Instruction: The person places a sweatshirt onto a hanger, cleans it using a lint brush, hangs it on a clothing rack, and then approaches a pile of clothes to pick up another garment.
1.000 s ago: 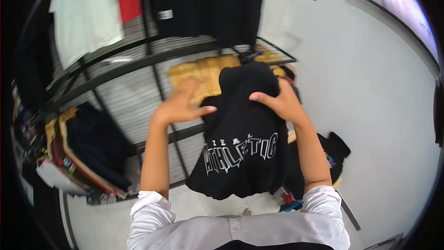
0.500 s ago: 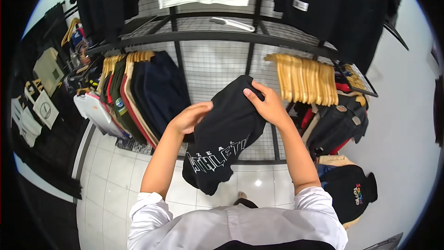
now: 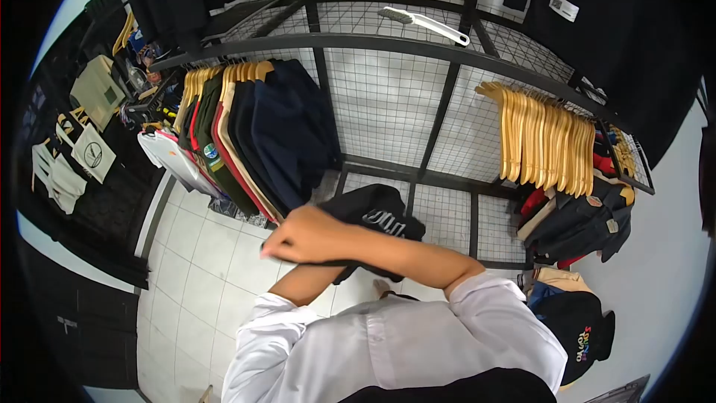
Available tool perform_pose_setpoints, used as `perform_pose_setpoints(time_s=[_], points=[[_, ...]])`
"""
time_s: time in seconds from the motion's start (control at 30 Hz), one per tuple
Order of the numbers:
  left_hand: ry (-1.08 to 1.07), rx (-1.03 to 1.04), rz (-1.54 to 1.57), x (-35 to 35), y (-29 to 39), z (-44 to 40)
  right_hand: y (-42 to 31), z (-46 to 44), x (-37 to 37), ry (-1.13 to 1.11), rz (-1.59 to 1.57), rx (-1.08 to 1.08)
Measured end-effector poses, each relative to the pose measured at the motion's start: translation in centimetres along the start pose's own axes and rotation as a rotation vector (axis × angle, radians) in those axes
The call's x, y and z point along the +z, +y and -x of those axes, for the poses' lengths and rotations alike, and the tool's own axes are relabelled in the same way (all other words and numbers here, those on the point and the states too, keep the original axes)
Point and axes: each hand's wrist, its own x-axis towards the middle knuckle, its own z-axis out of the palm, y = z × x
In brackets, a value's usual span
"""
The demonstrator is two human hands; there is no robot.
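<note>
A black printed shirt [image 3: 365, 205] hangs bunched in front of me, and part of its pale lettering shows. My right hand [image 3: 309, 235] has crossed over to the shirt's left side. Its fingers are curled closed at the dark fabric there, somewhat blurred by motion. My right forearm lies across the front of the shirt and hides much of it. Beneath that arm, only my left forearm [image 3: 306, 283] shows. My left hand is hidden behind the right hand and the cloth, so its fingers cannot be seen.
Jackets on wooden hangers [image 3: 272, 127] hang at left. Several bare wooden hangers [image 3: 544, 138] hang at right, above a dark jacket [image 3: 585, 216]. A white-handled brush [image 3: 429, 26] lies on the mesh shelf. A black garment with colourful letters [image 3: 570, 336] is at lower right.
My right hand has swung from the shirt's upper right across to its left side. The shirt has been turned and bunched, showing different lettering. The view has shifted left.
</note>
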Motion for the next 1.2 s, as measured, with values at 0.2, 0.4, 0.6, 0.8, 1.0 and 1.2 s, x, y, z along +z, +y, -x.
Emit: perform_pose_setpoints(time_s=[0.2, 0.4, 0.6, 0.8, 1.0, 1.2], points=[[0.068, 0.130, 0.271, 0.1, -3.0, 0.0, -0.9, 1.1, 3.4, -0.425, 0.067, -0.169], [0.183, 0.244, 0.521, -7.3, -3.3, -6.1, 5.7, 5.8, -8.4, 0.254, 0.447, 0.155], [0.269, 0.373, 0.770, 14.0, -5.5, 14.2, 11.8, 8.6, -6.8, 0.393, 0.462, 0.377], [0.286, 0.506, 0.989, 9.8, -5.4, 11.0, 11.2, 6.7, -6.0, 0.597, 0.541, 0.231], [0.381, 0.645, 1.199, 5.2, -5.3, 6.4, 6.8, 5.3, -4.2, 0.565, 0.399, 0.109], [0.477, 0.775, 1.399, -2.1, -3.9, -2.5, 1.9, 6.0, -3.8, -0.026, -0.122, 0.083]])
